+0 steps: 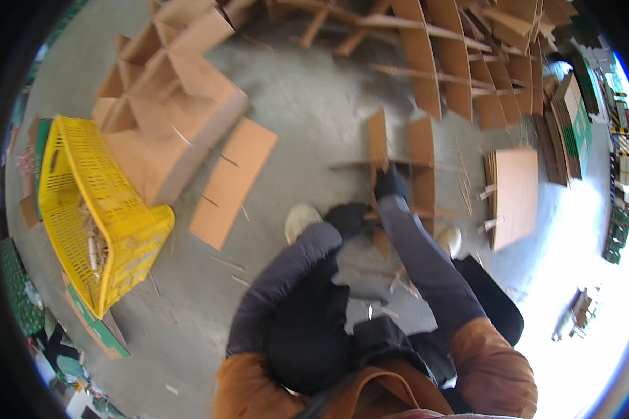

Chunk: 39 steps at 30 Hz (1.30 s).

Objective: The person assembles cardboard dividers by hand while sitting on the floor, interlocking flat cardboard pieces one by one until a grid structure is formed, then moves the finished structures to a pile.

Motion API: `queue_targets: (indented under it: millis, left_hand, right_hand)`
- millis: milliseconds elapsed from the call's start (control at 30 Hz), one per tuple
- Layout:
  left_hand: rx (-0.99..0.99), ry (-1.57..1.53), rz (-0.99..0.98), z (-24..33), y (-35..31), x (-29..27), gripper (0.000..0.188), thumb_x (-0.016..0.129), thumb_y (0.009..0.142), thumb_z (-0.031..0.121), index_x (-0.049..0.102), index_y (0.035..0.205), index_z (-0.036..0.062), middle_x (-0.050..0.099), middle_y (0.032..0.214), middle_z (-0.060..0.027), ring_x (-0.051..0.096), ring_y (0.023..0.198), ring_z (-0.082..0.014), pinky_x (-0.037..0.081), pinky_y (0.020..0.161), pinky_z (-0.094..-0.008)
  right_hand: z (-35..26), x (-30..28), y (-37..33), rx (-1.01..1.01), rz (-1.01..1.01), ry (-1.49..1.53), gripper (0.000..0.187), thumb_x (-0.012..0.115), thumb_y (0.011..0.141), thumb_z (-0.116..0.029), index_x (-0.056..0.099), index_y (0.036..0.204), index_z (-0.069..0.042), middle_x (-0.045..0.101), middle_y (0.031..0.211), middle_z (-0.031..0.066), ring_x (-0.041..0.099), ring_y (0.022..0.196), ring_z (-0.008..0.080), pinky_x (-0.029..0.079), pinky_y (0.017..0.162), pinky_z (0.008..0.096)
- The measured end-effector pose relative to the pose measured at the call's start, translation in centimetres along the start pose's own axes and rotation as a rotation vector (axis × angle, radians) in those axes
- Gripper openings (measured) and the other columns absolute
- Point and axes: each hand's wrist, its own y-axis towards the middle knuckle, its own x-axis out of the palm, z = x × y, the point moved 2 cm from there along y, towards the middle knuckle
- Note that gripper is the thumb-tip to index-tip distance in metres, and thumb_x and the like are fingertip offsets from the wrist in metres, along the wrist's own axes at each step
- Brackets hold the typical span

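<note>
A small cardboard divider [421, 183] stands on the floor between my feet, its upright strips crossed by thinner ones. My right hand [391, 184], in a dark glove, is closed on its left upright strip, near a crossing. Lower down, my left hand [348, 219], also dark-gloved, grips the left end of the nearer cross strip; its fingers are partly lost in the dark glove. A flat cardboard sheet [235, 183] with two slits lies to the left of my hands. On the right stands a stack of cardboard sheets [516, 198].
At left a yellow plastic crate [112, 230] lies tipped, with scraps inside. Behind it are large assembled cardboard dividers [182, 105]. More divider grids [458, 66] stand at the far right, near folded boxes [572, 122]. Thin cardboard scraps [465, 183] litter the floor.
</note>
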Motion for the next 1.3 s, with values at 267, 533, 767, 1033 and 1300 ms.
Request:
queue_targets:
  millis: [267,533,767,1033,1300]
  left_hand:
    - [-0.308,-0.328,1.22,-11.7,-16.1,-5.9,0.02,0.062,0.085,0.016,0.063,0.1,0.0032,0.065,0.096,-0.0101,0.063,0.088,-0.0195,0.05,0.077,-0.0297]
    - [-0.377,-0.224,1.033,-11.0,-16.9,-2.3,0.028,0.064,0.082,0.026,0.063,0.101,0.0064,0.065,0.1,-0.01,0.063,0.09,-0.0218,0.05,0.074,-0.0321]
    - [-0.187,-0.315,0.834,-3.9,-13.6,-4.1,0.026,0.059,0.087,0.028,0.064,0.102,0.0074,0.066,0.096,-0.0112,0.064,0.089,-0.0225,0.05,0.075,-0.0321]
    - [-0.076,0.059,0.318,-3.1,-10.6,-5.2,0.025,0.059,0.086,0.027,0.064,0.099,0.0064,0.067,0.092,-0.0102,0.064,0.084,-0.0199,0.05,0.074,-0.0307]
    - [-0.245,0.693,-0.066,7.7,-2.8,-13.4,0.036,0.06,0.082,0.039,0.065,0.095,0.0049,0.066,0.085,-0.0119,0.064,0.078,-0.025,0.049,0.071,-0.0332]
  right_hand:
    - [-4.3,-15.1,-9.1,-0.503,-0.203,-0.369,0.041,0.049,0.088,-0.038,0.048,0.12,-0.013,0.062,0.087,0.0241,0.06,0.08,0.0423,0.048,0.072,0.0493]
    - [-34.2,-54.9,-10.9,-0.795,0.763,-0.013,0.072,0.056,0.082,-0.05,0.036,0.133,-0.003,0.047,0.126,0.0257,0.046,0.118,0.0361,0.038,0.097,0.0388]
    - [-2.2,-46.6,4.8,-0.514,0.723,0.075,0.056,0.055,0.077,-0.057,0.051,0.096,-0.004,0.053,0.092,0.0175,0.049,0.084,0.0294,0.04,0.074,0.0391]
    - [60.0,-23.6,-2.6,0.914,0.28,0.464,0.057,0.068,0.066,-0.063,0.055,0.059,-0.007,0.048,0.052,0.0078,0.047,0.042,0.0224,0.043,0.046,0.039]
    - [60.2,-5.4,-3.8,1.17,0.437,1.477,0.061,0.075,0.064,-0.055,0.056,0.092,-0.004,0.042,0.061,0.004,0.049,0.056,0.022,0.046,0.053,0.0397]
